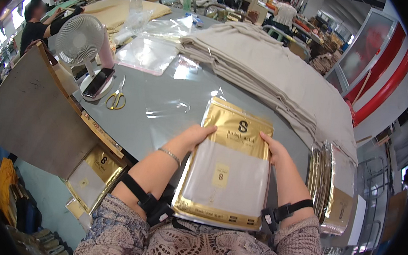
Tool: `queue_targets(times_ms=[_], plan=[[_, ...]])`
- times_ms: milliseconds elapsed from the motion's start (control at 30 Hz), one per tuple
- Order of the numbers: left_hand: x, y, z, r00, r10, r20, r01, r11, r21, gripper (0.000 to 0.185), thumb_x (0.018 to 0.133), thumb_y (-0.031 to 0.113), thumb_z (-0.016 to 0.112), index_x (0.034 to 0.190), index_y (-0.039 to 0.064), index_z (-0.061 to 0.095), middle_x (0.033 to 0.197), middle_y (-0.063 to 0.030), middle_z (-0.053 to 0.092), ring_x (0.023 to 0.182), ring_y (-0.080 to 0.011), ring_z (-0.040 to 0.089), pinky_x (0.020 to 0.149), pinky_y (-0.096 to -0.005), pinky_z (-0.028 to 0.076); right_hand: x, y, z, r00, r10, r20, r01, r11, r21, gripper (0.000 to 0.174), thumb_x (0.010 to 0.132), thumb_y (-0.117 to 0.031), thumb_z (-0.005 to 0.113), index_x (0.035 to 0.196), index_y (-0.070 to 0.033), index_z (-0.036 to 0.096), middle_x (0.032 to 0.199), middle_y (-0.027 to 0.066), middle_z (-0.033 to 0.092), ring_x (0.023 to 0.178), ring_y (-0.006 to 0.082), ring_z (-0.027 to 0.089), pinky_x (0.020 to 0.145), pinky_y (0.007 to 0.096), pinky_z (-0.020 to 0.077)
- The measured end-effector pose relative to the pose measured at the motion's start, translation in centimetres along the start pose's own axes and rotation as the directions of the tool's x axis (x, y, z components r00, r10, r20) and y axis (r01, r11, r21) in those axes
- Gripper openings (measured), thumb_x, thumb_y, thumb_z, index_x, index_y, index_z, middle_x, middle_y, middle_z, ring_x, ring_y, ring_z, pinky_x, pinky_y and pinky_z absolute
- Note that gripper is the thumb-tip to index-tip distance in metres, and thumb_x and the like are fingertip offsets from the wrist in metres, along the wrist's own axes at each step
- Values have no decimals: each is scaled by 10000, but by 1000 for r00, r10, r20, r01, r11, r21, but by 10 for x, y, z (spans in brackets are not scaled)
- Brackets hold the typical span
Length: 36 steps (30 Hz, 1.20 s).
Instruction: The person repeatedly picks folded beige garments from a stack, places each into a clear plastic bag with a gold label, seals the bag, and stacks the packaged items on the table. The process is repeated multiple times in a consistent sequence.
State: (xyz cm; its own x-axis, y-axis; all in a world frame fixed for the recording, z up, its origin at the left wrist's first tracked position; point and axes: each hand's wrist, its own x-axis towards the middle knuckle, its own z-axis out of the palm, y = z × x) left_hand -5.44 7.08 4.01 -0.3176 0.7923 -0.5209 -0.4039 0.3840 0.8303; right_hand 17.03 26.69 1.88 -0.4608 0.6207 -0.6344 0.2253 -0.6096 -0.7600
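A gold and clear plastic package (229, 172) with pale folded fabric inside lies in front of my body, its gold band and printed mark facing up. My left hand (199, 136) grips its left edge near the top, thumb on the gold film. On the opposite edge my right hand (272, 147) holds it the same way. The fingers of both hands are hidden beneath the package. Its lower end reaches close to my knitted top. Under its upper end is the grey tabletop (135, 133), with a loose clear plastic sheet (167, 108) just beyond my left hand.
Layered beige cloth (266, 64) covers the table's far right. Scissors (117, 95), a phone (99, 82) and a white fan (79, 40) stand or lie at left. Clear bags (148, 55) lie behind. Packed packages (339, 188) stand at right; another package (95, 178) sits low at left.
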Motion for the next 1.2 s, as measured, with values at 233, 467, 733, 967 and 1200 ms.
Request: queue_targets(times_ms=[233, 467, 733, 967, 1200], plan=[[-1, -47, 70, 983, 185, -23, -185, 982, -23, 527, 883, 409, 546, 954, -111, 596, 829, -175, 639, 719, -233, 639, 611, -342, 511, -13, -54, -32, 997, 52, -61, -73, 898, -434, 430, 828, -387, 642, 1039, -14, 611, 958, 157, 659, 808, 258, 665, 741, 429, 547], [-18, -87, 83, 980, 195, 42, -199, 975, 100, 529, 914, 383, 504, 1047, -123, 576, 859, -182, 633, 775, -207, 594, 708, -354, 478, 8, -38, -52, 996, 91, -25, -92, 890, -446, 495, 802, -379, 680, 1021, 58, 604, 946, 154, 662, 783, 238, 658, 704, 334, 531], [-34, -67, 76, 974, 212, 84, -225, 951, 210, 492, 924, 373, 481, 1035, -95, 586, 877, -190, 637, 801, -257, 615, 725, -368, 483, 10, -41, -62, 992, 112, 59, -71, 877, -475, 441, 840, -350, 644, 1066, 24, 585, 946, 133, 659, 795, 204, 654, 708, 336, 535], [-10, -66, -8, 684, 691, 233, -370, 54, 927, 569, 905, 449, 414, 1290, 31, 448, 1394, -201, 348, 1317, -311, 306, 1069, -506, 208, 2, -32, -59, 998, 62, 12, -49, 881, -471, 452, 819, -312, 670, 1084, 41, 576, 975, 144, 650, 826, 226, 648, 732, 365, 524], [45, -7, -100, 729, 681, -74, 80, 22, 997, 621, 860, 423, 492, 1355, 71, 363, 1446, -149, 267, 1363, -277, 204, 1086, -539, 133, 6, -32, -63, 998, 57, 39, -32, 887, -461, 442, 820, -306, 666, 1083, 39, 581, 995, 140, 646, 843, 222, 641, 744, 349, 513]])
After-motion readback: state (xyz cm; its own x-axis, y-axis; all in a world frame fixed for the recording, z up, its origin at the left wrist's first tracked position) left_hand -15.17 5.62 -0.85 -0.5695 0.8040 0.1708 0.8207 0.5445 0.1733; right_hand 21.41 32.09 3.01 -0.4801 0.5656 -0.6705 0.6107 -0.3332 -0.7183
